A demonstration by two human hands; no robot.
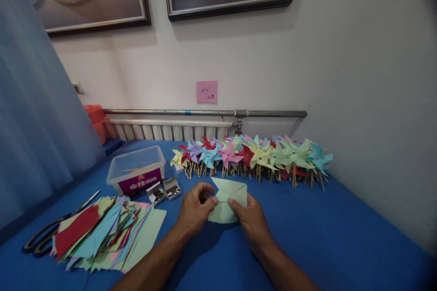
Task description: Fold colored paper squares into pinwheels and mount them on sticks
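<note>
A pale green paper square (228, 211) with slits cut in from its corners is held up over the blue table, between both hands. My left hand (197, 204) pinches its left side, with the thumb and a curled finger close together at the edge. My right hand (251, 216) grips the right side, thumb on the front face and fingers behind the sheet. One upper flap stands out toward the left. The fingers behind the paper are hidden.
Finished paper pinwheels (259, 157) on sticks lie in rows at the back. Left are a clear plastic tub (136, 166) with sticks, small boxes of metal pins (172, 188), a stack of coloured paper (105, 236) and scissors (51, 234). A blue curtain (37, 86) hangs far left.
</note>
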